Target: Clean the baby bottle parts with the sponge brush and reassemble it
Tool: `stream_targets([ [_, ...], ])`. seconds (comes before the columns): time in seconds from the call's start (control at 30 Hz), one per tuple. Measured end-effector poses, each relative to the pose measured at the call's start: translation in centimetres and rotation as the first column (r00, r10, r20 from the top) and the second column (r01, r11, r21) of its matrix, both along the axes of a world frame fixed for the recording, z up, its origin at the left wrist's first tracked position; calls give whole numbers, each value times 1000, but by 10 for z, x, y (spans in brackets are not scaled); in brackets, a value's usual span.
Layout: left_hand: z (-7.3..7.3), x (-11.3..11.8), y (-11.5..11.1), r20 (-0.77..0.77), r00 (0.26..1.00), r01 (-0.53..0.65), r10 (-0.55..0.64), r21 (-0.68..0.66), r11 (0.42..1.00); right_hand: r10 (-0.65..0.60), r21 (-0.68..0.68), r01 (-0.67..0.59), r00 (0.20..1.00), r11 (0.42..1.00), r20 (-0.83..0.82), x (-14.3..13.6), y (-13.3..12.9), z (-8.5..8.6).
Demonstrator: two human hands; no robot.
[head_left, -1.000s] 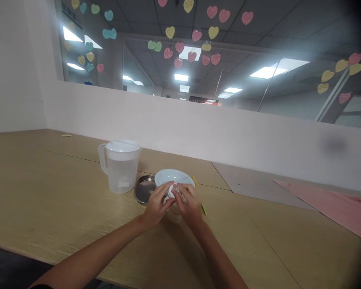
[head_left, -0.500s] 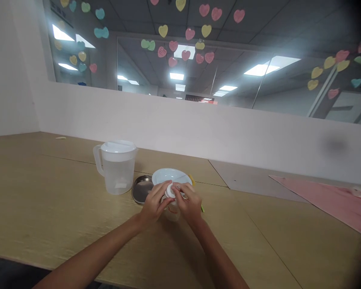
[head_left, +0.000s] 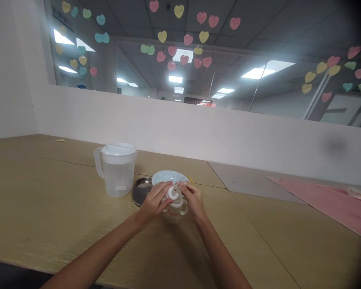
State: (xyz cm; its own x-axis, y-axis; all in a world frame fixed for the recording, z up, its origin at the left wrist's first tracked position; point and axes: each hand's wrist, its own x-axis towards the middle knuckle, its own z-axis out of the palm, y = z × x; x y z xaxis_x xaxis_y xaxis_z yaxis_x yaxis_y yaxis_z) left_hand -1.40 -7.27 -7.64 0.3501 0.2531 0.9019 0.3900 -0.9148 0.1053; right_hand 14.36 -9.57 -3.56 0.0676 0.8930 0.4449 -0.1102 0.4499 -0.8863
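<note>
A small clear sippy cup (head_left: pixel 172 216) with side handles, red lettering and a white top stands on the table in front of me. My left hand (head_left: pixel 154 198) is closed around the left side of its white lid (head_left: pixel 173 192), the thumb at the front. On the other side, my right hand (head_left: pixel 193 196) pinches a small clear piece beside the lid; whether that piece is joined to the lid I cannot tell. The cup's right handle shows below my right fingers. Behind my hands is a pale blue bowl (head_left: pixel 165 175), partly covered by them.
A clear lidded pitcher (head_left: pixel 118 172) with some liquid stands at the left. Beside it lies a shallow metal dish (head_left: pixel 140 190). A yellow object (head_left: pixel 191 180) shows past the bowl. A pink sheet (head_left: pixel 327 200) lies at the right, below the wall (head_left: pixel 168 124) and window.
My right hand has moved slightly right, off the lid's front, so the white top and the right handle now show. My left hand stays on the lid. The view has tilted slightly.
</note>
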Motion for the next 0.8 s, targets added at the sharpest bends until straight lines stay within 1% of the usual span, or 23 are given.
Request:
stream_targets([
  [0.07, 0, -1, 2, 26, 1000, -11, 13, -82, 997, 45, -44, -50, 993, 998, -114, 1, 1, 2],
  [0.13, 0, -4, 6, 77, 996, -32, 48, -191, 981, 30, -46, -41, 975, 998, -221, 5, 4, 5],
  [0.2, -2, -7, 13, 144, 983, -64, 113, -307, 950, -62, -28, 57, 962, 998, -265, 12, 9, 7],
  [0.23, -4, -8, 18, 168, 975, -80, 149, -361, 929, -134, -31, 131, 961, 991, -241, 17, 12, 6],
  [0.3, -9, -10, 27, 173, 965, -104, 199, -447, 889, -254, -42, 250, 958, 967, -134, 26, 21, 2],
  [0.4, -19, -10, 39, 99, 968, -149, 229, -511, 847, -373, -22, 377, 923, 926, 98, 37, 35, -14],
  [0.47, -24, -7, 45, 38, 969, -191, 244, -511, 838, -413, 37, 415, 889, 909, 198, 41, 43, -28],
  [0.53, -27, -4, 47, -25, 964, -241, 264, -500, 832, -419, 92, 412, 849, 906, 320, 43, 47, -39],
  [0.6, -29, -2, 49, -87, 952, -296, 293, -498, 815, -446, 159, 421, 779, 893, 442, 44, 49, -45],
  [0.7, -30, 2, 49, -166, 924, -379, 344, -503, 777, -504, 260, 443, 629, 858, 592, 46, 48, -48],
  [0.73, -30, 3, 50, -189, 915, -401, 355, -503, 766, -512, 280, 444, 586, 851, 628, 47, 48, -48],
  [0.8, -32, 4, 50, -219, 902, -432, 373, -499, 752, -506, 288, 442, 528, 849, 682, 48, 48, -49],
])
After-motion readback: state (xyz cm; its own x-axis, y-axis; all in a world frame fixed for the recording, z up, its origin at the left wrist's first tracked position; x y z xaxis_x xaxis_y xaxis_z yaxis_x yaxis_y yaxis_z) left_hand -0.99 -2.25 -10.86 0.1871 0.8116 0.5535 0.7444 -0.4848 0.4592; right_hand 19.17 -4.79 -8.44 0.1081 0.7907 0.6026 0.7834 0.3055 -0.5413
